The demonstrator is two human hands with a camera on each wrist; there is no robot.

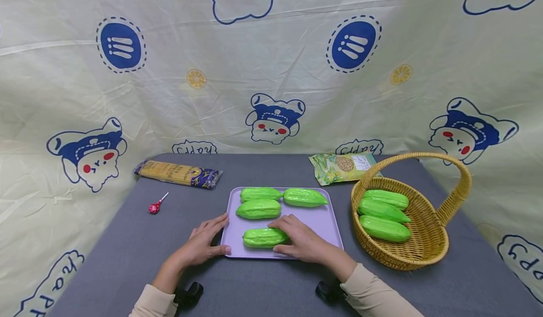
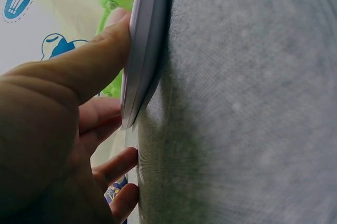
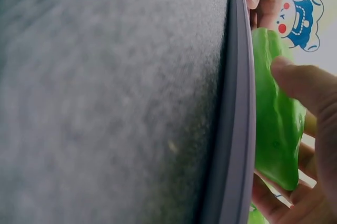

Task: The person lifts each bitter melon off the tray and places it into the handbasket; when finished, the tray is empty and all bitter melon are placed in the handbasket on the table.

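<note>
At the middle of the grey table [image 1: 144, 241], note a lilac tray [image 1: 319, 220]. On its near half, find one green gourd [image 1: 259, 238] lying left to right, right end in the grip of the right hand [image 1: 305, 241]. Record that grip as clamped on the gourd, thumb along the near side, fingers over the far side. Cannot tell full contact with the tray floor, given the near rim in front. At the tray's near left corner, observe the left hand [image 1: 201, 241], thumb and fingers apart, touching the rim. On the far half, count three other gourds [image 1: 259, 209]: two at left, one behind the other, and one just beside at right. To the right of the tray, see a wicker basket [image 1: 426, 232] with three more gourds [image 1: 381, 209] lying along its left side. Near the basket's far left, log a green and yellow bag [image 1: 339, 167]. At far left, list a noodle packet [image 1: 174, 173]; nearer, a red lollipop [image 1: 154, 208]. Behind the table, note a printed curtain [image 1: 229, 119].
</note>
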